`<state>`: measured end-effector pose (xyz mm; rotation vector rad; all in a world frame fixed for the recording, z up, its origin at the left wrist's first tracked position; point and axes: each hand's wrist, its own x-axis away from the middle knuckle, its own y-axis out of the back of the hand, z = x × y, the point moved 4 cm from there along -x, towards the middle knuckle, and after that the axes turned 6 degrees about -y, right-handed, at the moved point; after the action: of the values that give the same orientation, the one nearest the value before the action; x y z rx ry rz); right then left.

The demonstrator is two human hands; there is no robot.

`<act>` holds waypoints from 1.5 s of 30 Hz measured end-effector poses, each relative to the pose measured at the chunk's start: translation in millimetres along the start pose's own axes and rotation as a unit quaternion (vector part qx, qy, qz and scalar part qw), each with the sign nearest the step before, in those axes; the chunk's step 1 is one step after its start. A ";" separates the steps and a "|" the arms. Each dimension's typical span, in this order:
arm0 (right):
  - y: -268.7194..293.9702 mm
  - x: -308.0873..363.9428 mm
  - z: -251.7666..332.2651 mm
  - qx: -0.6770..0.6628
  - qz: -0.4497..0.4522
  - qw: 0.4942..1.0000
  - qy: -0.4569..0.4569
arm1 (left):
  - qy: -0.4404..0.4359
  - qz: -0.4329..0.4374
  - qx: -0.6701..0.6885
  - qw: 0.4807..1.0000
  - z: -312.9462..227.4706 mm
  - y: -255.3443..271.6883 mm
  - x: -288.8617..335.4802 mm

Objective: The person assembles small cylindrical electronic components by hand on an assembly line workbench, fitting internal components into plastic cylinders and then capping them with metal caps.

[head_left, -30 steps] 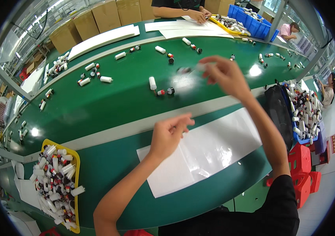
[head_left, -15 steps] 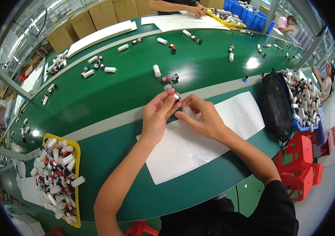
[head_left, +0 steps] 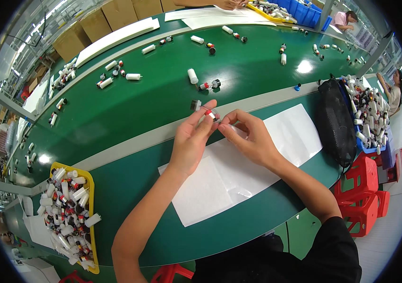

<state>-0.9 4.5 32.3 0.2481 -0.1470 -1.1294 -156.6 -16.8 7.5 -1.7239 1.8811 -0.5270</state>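
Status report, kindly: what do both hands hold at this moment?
Left hand: holds red-and-white part. Right hand: at its dark end, grip unclear. White sheet beneath, white cylinder beyond.

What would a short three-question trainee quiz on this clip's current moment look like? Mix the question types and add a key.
1. Multiple choice: what colour is the heaped tray at the person's left?
A) blue
B) yellow
C) red

2. True or false: the black mesh bag lies to the right of the white sheet.

3. Short answer: which two colours, besides the dark end, show on the small part at the fingertips of the left hand?

Key: 1. B; 2. True; 3. Red and white.
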 end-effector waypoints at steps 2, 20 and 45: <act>-1.0 2.9 5.9 0.036 -0.048 0.995 0.082 | -0.016 -0.043 -0.071 0.996 3.7 3.7 4.5; 102.7 15.3 -13.2 0.210 -0.171 0.928 0.254 | -0.012 -0.070 -0.056 0.996 72.4 -80.7 -43.7; 652.5 94.7 -200.6 0.275 0.008 0.938 0.210 | -0.018 -0.098 -0.119 0.988 435.9 -498.7 -279.0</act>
<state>657.8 206.4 14.2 0.9792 -0.0811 -0.9760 516.9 234.1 3.4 -2.0732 1.8202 -0.3518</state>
